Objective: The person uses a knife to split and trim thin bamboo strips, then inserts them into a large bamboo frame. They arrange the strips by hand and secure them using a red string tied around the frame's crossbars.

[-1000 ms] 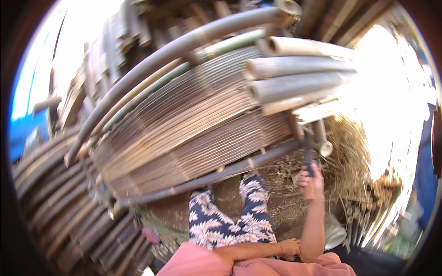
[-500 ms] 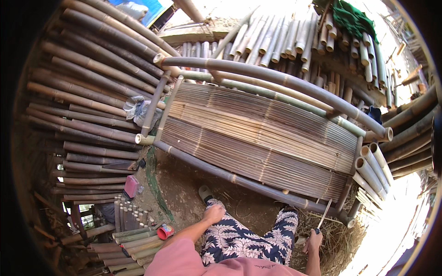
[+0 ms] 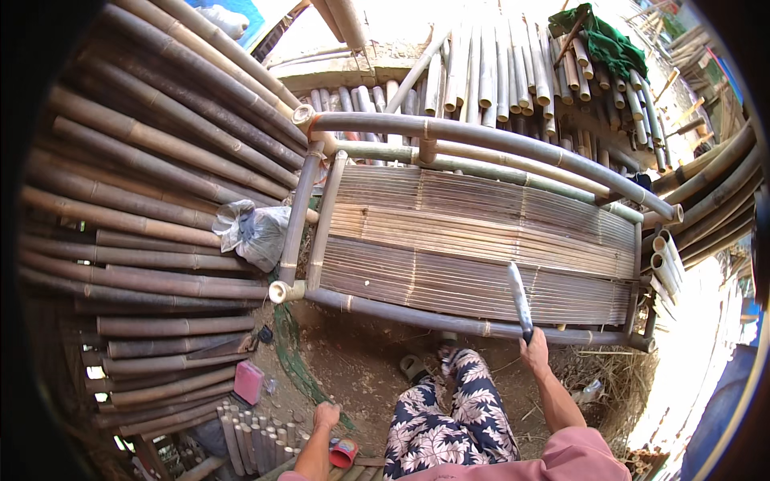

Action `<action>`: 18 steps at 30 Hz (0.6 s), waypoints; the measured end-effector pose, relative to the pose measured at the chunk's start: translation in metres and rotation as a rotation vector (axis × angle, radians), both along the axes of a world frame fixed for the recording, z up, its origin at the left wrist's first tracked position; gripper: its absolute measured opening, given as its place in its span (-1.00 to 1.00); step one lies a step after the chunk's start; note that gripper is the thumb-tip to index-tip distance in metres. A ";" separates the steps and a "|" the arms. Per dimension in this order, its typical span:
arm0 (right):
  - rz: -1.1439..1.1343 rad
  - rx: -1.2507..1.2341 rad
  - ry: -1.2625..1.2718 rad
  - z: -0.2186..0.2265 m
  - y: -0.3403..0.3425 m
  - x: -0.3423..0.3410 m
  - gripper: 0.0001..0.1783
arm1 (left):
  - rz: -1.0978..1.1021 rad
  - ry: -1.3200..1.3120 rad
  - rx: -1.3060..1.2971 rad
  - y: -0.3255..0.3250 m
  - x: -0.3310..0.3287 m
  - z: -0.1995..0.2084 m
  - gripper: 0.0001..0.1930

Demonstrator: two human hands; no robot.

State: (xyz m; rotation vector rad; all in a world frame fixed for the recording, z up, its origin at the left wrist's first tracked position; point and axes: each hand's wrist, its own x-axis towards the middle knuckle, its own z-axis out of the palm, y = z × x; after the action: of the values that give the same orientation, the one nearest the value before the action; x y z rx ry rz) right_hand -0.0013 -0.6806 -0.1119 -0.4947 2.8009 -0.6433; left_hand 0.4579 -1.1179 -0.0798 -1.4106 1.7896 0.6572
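Note:
My right hand point(image 3: 534, 350) grips the dark handle of a long knife point(image 3: 520, 294). Its pale, straight blade points up and away, over the front rail of a bamboo bench point(image 3: 393, 315). The bench seat point(image 3: 481, 232) is made of thin, split bamboo slats in darker and lighter bands. Down at the lower left, my left hand point(image 3: 326, 414) hangs with its fingers curled, and nothing shows in it. A red tin point(image 3: 343, 453) is just beside that forearm.
Long bamboo poles point(image 3: 144, 184) are stacked on the left, with a plastic bag point(image 3: 255, 232) on them. Short cut pieces point(image 3: 253, 441) stand near a pink box point(image 3: 249, 383). More poles point(image 3: 481, 72) and a green cloth point(image 3: 605, 48) are at the back.
My left hand has come off my knee and moved left and down. The right hand has raised the knife from beside the bench's right end to its front rail. The view has shifted.

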 end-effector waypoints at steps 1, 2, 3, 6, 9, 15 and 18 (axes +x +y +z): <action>0.067 0.043 -0.005 -0.013 -0.023 -0.010 -0.52 | 0.045 0.081 -0.018 -0.025 -0.026 -0.003 -0.57; 0.099 0.077 -0.076 -0.020 -0.058 -0.016 -0.51 | 0.038 0.163 -0.067 -0.051 -0.040 -0.004 -0.59; 0.178 0.132 -0.076 -0.029 -0.088 -0.023 -0.52 | 0.031 0.253 -0.111 -0.076 -0.059 -0.009 -0.61; 0.396 0.309 -0.107 -0.066 -0.138 -0.056 -0.55 | -0.006 0.538 -0.234 -0.120 -0.142 -0.010 -0.70; 0.567 0.485 -0.031 -0.102 -0.159 -0.085 -0.62 | 0.041 0.659 -0.221 -0.152 -0.207 -0.013 -0.74; 0.536 0.365 -0.133 -0.118 -0.225 -0.149 -0.42 | -0.152 0.529 -0.344 -0.233 -0.263 -0.064 -0.54; 0.377 0.175 -0.032 -0.108 -0.308 -0.204 -0.39 | -0.244 0.619 -0.376 -0.266 -0.336 -0.099 -0.46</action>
State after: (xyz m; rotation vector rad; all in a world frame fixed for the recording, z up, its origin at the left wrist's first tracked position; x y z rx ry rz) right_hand -0.2055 -0.9884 -0.2202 -0.9327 2.5964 -0.3192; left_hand 0.1221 -1.3841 -0.1783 -1.2649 2.6386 0.6988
